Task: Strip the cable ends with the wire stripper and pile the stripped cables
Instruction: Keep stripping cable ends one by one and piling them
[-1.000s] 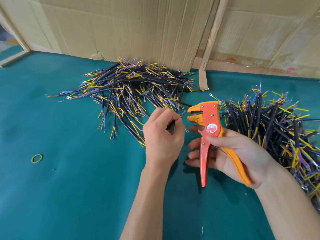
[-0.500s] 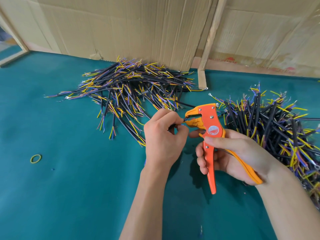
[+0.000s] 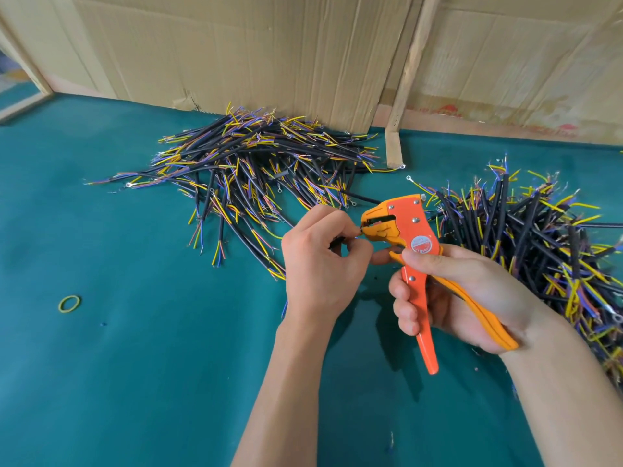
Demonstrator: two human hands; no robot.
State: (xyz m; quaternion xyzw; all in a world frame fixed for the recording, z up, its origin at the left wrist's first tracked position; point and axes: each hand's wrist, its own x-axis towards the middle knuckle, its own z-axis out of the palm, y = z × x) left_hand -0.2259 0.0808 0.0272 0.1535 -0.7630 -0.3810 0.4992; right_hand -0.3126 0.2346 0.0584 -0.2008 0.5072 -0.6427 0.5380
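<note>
Nearest the camera, two bare forearms reach out over a teal table (image 3: 141,365). The right hand (image 3: 465,294) wraps its fingers round the handles of an orange wire stripper (image 3: 416,251), thumb laid across the body just below a round red sticker; the two handles sit close together in the palm, and the tool's head points left. The left hand (image 3: 320,264) is curled, pinching a thin black cable (image 3: 338,240) between thumb and fingertips – the cable's end reaches the front of the stripper's head, though whether the teeth bite on it is too small to tell.

To the left, well apart from the hands, a yellow rubber band (image 3: 69,303) lies flat on the cloth.

Farther out, a heap of black cables (image 3: 526,237) with yellow, blue and brown cores lies just beside the right hand, running off the right edge. A second, flatter pile of cables (image 3: 256,166) spreads behind the left hand, some ends fitted with small ring terminals.

At the back, cardboard sheets (image 3: 236,52) stand along the table's edge – a wooden batten (image 3: 403,96) leans between them.
</note>
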